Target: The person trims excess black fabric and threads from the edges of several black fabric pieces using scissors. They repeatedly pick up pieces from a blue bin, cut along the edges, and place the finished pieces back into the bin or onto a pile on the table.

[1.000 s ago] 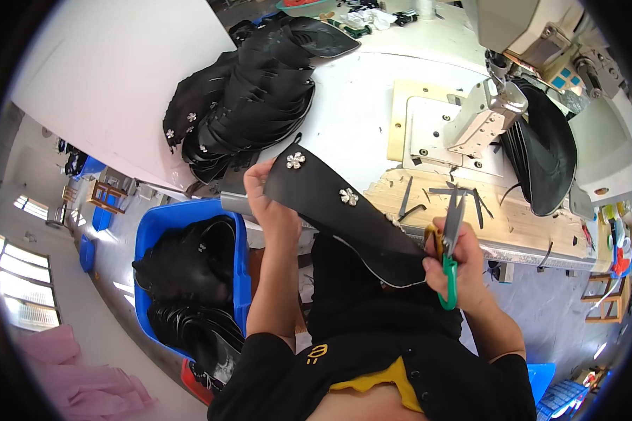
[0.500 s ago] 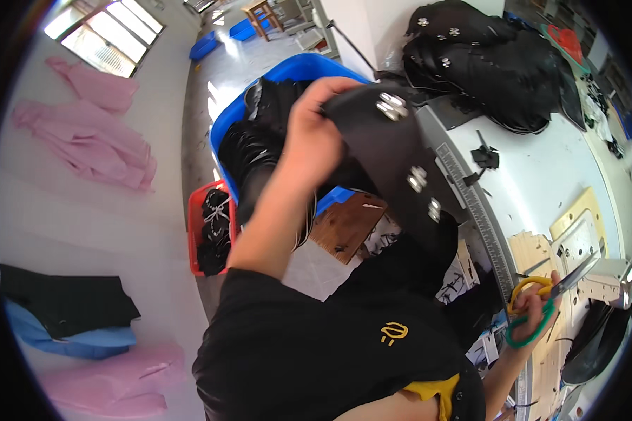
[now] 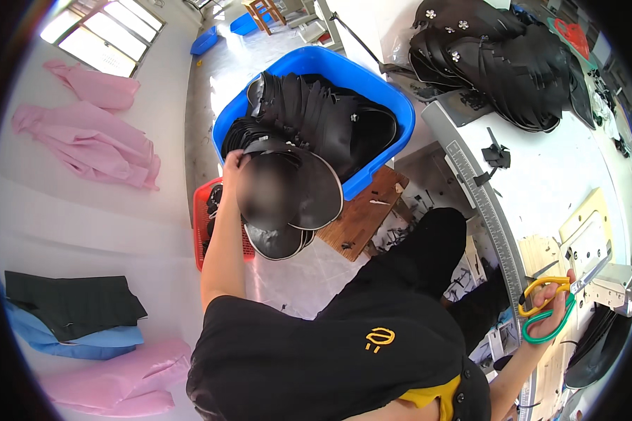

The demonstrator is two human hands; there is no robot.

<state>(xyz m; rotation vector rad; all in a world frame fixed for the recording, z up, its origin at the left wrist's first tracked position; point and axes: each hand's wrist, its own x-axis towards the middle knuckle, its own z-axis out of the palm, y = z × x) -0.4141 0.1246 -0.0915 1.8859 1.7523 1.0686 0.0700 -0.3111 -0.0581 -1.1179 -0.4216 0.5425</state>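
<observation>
My left hand is closed on the left edge of a black leather-like piece with rounded ends and pale edging. The piece lies over a stack of similar black pieces, at the near left side of a blue plastic bin. A blurred patch covers part of it, and most of my fingers are hidden. On the right, my right hand grips scissors by one yellow and one green handle loop. Their blades point up and right over the worktable, beside a metal machine part.
A heap of black pieces with silver flower-shaped fittings lies on the white table. A ruler strip follows the table edge. Below the blue bin are a red basket and a wooden board. Pink garments are at the left.
My left hand has moved down and left with a black piece, from above the bin onto the stack. The piece's silver fittings no longer show. The scissors remain in my right hand.
</observation>
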